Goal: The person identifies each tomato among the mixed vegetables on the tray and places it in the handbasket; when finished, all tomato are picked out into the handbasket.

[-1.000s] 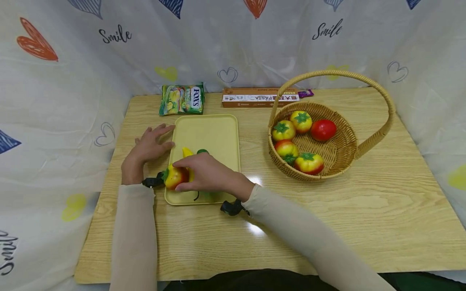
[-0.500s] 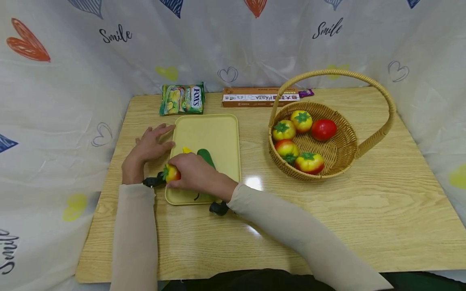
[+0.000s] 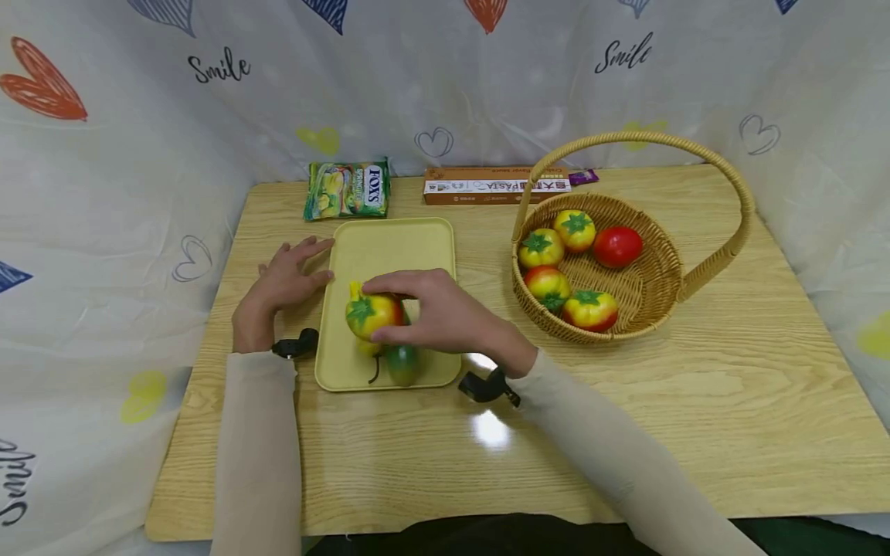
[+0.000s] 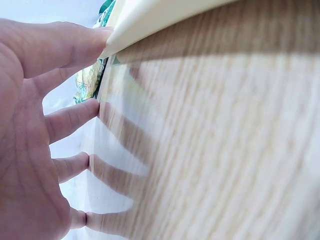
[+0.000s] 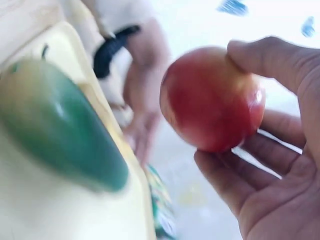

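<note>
My right hand [image 3: 452,313] grips a yellow-and-red toy fruit with a green leafy top [image 3: 367,315] between thumb and fingers, above the pale yellow tray [image 3: 399,243]. In the right wrist view the fruit's smooth red side [image 5: 210,102] faces the camera. Under it on the tray lie a long green fruit [image 3: 403,367], shaped like a mango, and a yellow thing [image 3: 368,350] with a dark stem, mostly hidden. My left hand [image 3: 288,274] is spread at the tray's left edge; in the left wrist view its fingertips rest on the table and the thumb [image 4: 75,45] touches the tray.
To the right stands a wicker basket [image 3: 653,297] with a tall handle, holding several similar yellow-and-red fruits and a plain red one [image 3: 617,246]. Behind the tray lie a green FOX'S candy bag [image 3: 348,190], a long pasta box [image 3: 487,186] and a small purple packet [image 3: 582,177].
My right hand first moved slightly left and up with the fruit, then right, lifting it off the tray's left side to above the middle. The left hand stays put.
</note>
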### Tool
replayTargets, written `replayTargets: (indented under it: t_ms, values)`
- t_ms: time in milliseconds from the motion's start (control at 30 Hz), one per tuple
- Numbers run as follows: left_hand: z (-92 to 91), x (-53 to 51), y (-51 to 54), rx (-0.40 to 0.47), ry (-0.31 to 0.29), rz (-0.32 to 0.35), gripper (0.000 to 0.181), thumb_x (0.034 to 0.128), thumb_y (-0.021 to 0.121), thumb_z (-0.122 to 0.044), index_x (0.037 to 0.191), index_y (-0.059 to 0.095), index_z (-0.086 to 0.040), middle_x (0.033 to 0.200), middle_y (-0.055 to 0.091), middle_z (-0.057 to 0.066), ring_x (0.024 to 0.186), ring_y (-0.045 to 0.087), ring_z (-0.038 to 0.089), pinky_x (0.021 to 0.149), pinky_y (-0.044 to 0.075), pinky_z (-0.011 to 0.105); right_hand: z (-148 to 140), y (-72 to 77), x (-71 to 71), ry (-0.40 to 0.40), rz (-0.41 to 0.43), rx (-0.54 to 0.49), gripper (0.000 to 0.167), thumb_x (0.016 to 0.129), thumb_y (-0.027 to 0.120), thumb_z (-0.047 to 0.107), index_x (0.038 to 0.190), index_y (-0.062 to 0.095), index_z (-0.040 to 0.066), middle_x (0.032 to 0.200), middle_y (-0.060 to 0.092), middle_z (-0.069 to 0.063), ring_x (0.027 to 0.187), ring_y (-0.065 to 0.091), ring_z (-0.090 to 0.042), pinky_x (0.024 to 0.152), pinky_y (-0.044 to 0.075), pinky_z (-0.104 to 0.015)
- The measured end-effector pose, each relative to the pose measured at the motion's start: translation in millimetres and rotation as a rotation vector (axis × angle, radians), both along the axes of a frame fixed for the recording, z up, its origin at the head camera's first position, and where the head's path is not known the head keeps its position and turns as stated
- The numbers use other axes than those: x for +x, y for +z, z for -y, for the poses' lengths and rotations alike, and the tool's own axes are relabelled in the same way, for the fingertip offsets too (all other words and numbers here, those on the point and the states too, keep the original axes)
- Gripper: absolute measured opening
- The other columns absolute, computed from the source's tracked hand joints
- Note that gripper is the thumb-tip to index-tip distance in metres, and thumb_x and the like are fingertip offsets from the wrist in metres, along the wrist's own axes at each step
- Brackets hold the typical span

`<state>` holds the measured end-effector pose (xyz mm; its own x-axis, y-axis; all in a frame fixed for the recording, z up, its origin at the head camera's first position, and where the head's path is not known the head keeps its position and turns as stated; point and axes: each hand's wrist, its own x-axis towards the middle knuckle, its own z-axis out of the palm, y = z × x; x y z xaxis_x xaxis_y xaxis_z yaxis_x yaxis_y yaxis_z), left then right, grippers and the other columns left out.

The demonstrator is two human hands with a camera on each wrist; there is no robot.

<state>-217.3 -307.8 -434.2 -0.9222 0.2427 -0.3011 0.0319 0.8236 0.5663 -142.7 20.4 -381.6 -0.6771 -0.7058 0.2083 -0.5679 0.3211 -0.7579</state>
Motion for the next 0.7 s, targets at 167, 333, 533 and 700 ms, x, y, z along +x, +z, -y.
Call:
replayTargets:
  t_ms: [167,333,533,700]
  values:
    - [1.0,1.1,1.4,0.011,0.004,0.007,0.071,0.1123,0.061,-0.033,0.175,0.030,-0.021,0.184,0.010,0.021,0.165,-0.008,0.061,0.114,-0.012,0.094,-53.5,5.6,0.2,-0.066,0.004,-0.120,0.058,0.092,0.092,0.024,0.145,0.072,0.012,0.145,0.074,-0.002,0.132,0.070,-0.016,0.114,0.055,-0.032]
    - [1.4,1.6,0.9,0.019,0.005,0.005,0.070,0.1122,0.061,-0.033,0.175,0.031,-0.021,0.184,0.011,0.020,0.165,-0.008,0.061,0.115,-0.013,0.093,-104.9,10.6,3.4,-0.175,0.059,-0.192,0.059,0.091,0.091,0.009,0.146,0.071,0.009,0.147,0.072,-0.008,0.133,0.069,-0.021,0.112,0.056,-0.029]
    - [1.3,0.9,-0.8,0.022,0.005,0.009,0.071,0.1121,0.061,-0.033,0.175,0.031,-0.022,0.184,0.010,0.020,0.165,-0.009,0.061,0.114,-0.014,0.093,-164.3,9.3,6.8,-0.341,0.071,-0.298,0.059,0.088,0.086,-0.008,0.144,0.071,0.004,0.145,0.070,-0.016,0.124,0.072,-0.014,0.104,0.059,-0.022]
    - [0.5,0.2,-0.4,0.015,0.002,0.007,0.071,0.1122,0.061,-0.035,0.175,0.030,-0.022,0.184,0.010,0.019,0.165,-0.010,0.061,0.114,-0.013,0.093,-206.9,1.8,11.0,-0.483,0.076,-0.353,0.057,0.090,0.082,-0.012,0.144,0.071,0.001,0.143,0.072,-0.010,0.119,0.075,-0.008,0.099,0.060,-0.019]
